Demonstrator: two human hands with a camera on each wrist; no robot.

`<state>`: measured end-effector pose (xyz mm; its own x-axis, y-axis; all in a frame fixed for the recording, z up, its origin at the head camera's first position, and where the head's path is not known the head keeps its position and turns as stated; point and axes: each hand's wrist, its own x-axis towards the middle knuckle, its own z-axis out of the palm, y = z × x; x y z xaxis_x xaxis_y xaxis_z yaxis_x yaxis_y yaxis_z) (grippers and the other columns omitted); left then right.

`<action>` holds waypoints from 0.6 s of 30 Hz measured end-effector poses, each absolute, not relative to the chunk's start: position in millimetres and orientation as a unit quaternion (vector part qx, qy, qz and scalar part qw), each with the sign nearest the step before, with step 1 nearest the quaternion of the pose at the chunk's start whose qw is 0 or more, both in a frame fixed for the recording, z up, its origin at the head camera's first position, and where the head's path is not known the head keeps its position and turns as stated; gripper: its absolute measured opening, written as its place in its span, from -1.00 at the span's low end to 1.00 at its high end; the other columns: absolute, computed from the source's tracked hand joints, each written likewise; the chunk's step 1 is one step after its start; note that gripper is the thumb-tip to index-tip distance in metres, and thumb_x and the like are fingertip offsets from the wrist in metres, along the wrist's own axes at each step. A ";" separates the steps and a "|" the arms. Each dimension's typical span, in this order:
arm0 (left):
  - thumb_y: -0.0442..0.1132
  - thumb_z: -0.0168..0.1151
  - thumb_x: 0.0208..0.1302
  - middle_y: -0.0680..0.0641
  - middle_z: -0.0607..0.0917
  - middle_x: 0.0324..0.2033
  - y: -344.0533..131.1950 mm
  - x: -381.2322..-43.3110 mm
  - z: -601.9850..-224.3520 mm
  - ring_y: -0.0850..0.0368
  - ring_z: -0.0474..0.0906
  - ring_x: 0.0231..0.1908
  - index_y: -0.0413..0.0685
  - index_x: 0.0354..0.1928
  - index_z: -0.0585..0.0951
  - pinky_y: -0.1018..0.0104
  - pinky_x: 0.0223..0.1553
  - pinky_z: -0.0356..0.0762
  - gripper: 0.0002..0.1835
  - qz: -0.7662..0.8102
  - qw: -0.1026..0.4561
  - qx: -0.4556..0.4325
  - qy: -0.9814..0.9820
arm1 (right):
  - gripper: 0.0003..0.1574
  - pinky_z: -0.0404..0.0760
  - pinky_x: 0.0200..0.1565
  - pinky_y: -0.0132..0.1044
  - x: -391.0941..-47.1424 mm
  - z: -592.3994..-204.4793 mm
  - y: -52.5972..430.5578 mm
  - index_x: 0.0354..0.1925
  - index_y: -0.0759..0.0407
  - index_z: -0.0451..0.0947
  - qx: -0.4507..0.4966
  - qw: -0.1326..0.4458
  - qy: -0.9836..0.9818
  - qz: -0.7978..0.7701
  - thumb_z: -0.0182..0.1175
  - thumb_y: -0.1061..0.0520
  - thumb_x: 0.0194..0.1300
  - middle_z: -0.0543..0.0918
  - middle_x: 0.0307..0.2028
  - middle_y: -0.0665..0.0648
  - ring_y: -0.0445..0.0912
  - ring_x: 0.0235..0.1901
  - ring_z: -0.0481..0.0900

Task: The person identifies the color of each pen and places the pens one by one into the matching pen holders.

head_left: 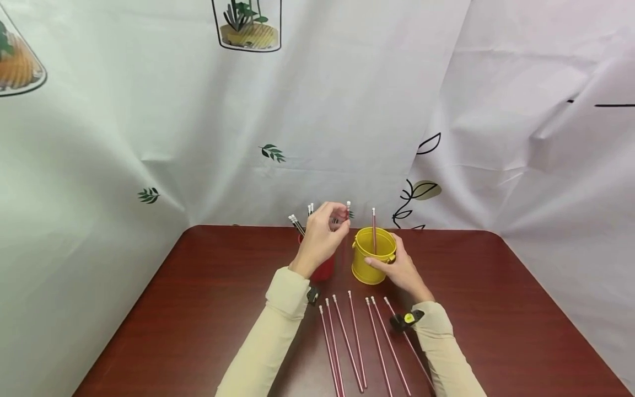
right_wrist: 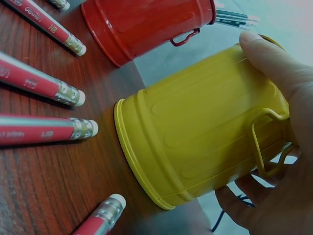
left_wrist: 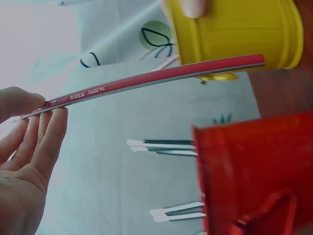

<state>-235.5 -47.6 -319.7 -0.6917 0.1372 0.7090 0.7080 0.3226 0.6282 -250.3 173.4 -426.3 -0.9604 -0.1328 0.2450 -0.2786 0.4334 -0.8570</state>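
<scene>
My left hand (head_left: 322, 234) pinches a red-and-silver pencil (left_wrist: 161, 76) near its eraser end, between thumb and fingertips. The pencil is up off the table, in front of the two pails in the left wrist view. My right hand (head_left: 403, 270) grips the yellow pail (head_left: 368, 271) by its upper right side, thumb across the front and fingers behind. One red pencil (head_left: 374, 226) stands inside that pail, eraser up. Partly behind my left hand is a red pail (left_wrist: 259, 161), with several dark-and-white pencils (left_wrist: 166, 148) sticking out of it.
Several red pencils (head_left: 353, 336) lie in a loose fan on the brown table (head_left: 198, 314), their white eraser ends toward the pails. One passes under my right wrist. A white printed cloth (head_left: 337, 110) hangs behind the table's far edge.
</scene>
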 end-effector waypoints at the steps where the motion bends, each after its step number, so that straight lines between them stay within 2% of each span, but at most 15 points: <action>1: -0.45 0.23 0.08 -0.08 0.55 -0.31 -45.8 -236.2 -316.4 0.17 0.53 -0.29 -0.24 -0.19 0.51 0.48 -0.29 0.57 -0.78 -0.514 0.278 -0.278 -0.762 | 0.13 0.40 0.05 -0.06 -250.6 -426.2 173.0 0.31 -0.01 0.02 0.119 0.069 -0.842 0.521 0.42 -0.15 -0.10 0.46 0.04 0.13 -0.01 0.02 0.44; 6: -0.45 0.22 0.10 -0.10 0.56 -0.30 -35.8 -239.5 -299.6 0.16 0.55 -0.27 -0.26 -0.19 0.51 0.50 -0.26 0.56 -0.79 -0.516 0.291 -0.294 -0.750 | 0.13 0.39 0.06 -0.06 -253.1 -426.2 172.9 0.30 -0.05 0.02 0.115 0.067 -0.842 0.523 0.43 -0.17 -0.11 0.46 0.04 0.10 -0.02 0.02 0.44; 14: -0.42 0.23 0.09 -0.11 0.58 -0.30 -24.5 -243.9 -282.0 0.15 0.58 -0.29 -0.26 -0.19 0.52 0.47 -0.29 0.58 -0.79 -0.517 0.359 -0.281 -0.725 | 0.11 0.40 0.06 -0.06 -254.6 -428.2 174.6 0.31 -0.05 0.01 0.123 0.060 -0.838 0.528 0.42 -0.15 -0.09 0.45 0.05 0.11 -0.03 0.02 0.44; 18: -0.42 0.23 0.11 -0.11 0.57 -0.29 -19.1 -245.4 -283.9 0.15 0.57 -0.28 -0.26 -0.18 0.52 0.48 -0.27 0.57 -0.79 -0.510 0.359 -0.285 -0.728 | 0.11 0.39 0.06 -0.06 -254.5 -429.5 175.0 0.30 -0.06 0.02 0.119 0.062 -0.839 0.528 0.42 -0.15 -0.10 0.46 0.04 0.10 -0.04 0.01 0.44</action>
